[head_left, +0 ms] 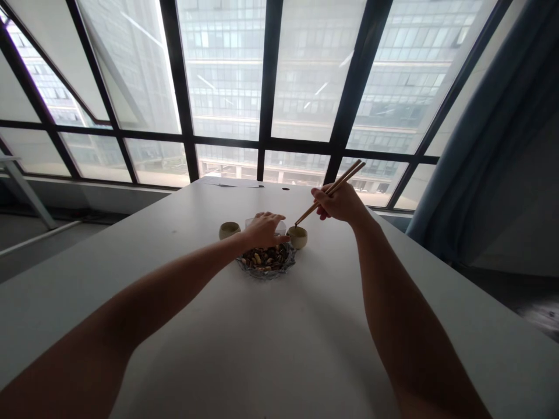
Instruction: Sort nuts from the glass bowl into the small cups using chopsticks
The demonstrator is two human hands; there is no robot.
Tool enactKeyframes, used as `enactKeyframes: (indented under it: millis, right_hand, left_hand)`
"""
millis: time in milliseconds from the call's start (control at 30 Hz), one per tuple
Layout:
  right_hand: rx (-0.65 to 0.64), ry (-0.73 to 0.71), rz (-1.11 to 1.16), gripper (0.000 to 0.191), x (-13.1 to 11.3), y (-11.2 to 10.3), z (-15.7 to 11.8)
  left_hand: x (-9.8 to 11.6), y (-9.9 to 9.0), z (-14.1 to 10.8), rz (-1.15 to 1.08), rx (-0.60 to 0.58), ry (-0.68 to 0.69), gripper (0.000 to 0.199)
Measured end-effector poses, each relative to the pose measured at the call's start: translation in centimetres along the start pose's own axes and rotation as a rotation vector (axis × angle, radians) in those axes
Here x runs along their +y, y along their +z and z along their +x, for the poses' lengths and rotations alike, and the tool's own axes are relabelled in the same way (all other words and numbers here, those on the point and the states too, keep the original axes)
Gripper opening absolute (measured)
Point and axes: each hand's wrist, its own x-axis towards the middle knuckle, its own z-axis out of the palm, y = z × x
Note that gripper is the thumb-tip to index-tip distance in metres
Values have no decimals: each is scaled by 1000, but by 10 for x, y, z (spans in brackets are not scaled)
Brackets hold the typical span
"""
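Note:
My right hand (338,202) is closed around a pair of wooden chopsticks (334,187). Their tips pinch a small dark piece, too small to name, just over the rim of the right-hand pale green cup (297,238). Fingers spread, my left hand (267,228) hovers over the back of a clear glass bowl (267,272) and beside that cup. Brown and dark nuts or seeds (264,257) fill the bowl. Partly hidden behind my left hand is a clear container (250,222). A second pale green cup (229,229) stands to the left.
All of this stands on a white table (262,337). At its far end lie a flat sheet (227,184) and a small dark round spot (285,188). Black-framed windows (266,87) rise behind, with a blue curtain (476,128) on the right.

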Motion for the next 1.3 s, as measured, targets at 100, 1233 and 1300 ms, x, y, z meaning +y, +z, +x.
enactKeyframes:
  millis: [100, 1233, 1300]
  right_hand:
    - [48, -10, -21, 38, 4, -12, -2]
    - [-184, -8, 56, 38, 43, -16, 3]
    - [-198, -28, 68, 37, 46, -13, 4]
  left_hand:
    - [16, 15, 31, 27, -119, -41, 84]
    - [34, 58, 65, 118, -88, 247, 63]
    - [34, 57, 65, 122, -89, 242, 63]
